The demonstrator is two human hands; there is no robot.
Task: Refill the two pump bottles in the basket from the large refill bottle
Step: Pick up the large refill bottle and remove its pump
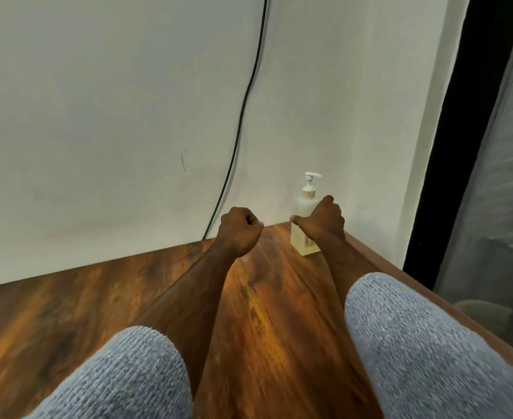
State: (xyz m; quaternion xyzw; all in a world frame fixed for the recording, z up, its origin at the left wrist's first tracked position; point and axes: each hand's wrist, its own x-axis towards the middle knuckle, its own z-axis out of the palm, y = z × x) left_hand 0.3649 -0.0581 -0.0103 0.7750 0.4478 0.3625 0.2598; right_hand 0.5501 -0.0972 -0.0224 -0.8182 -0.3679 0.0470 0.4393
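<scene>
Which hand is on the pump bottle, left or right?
The right hand, wrapped around the pump bottle near the table's far right corner. The left hand is a closed fist holding nothing, clear of the bottle.

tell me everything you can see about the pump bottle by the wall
The pump bottle looks like frosted, see-through plastic with a squarish body holding pale yellowish liquid. It has a white pump head, nozzle pointing right, above a tan collar, and a small label low on its front. It stands upright on the wooden table, near the back right corner, close to the white wall. The right hand is around its right side, covering part of it; whether the fingers grip it is hidden.
</scene>
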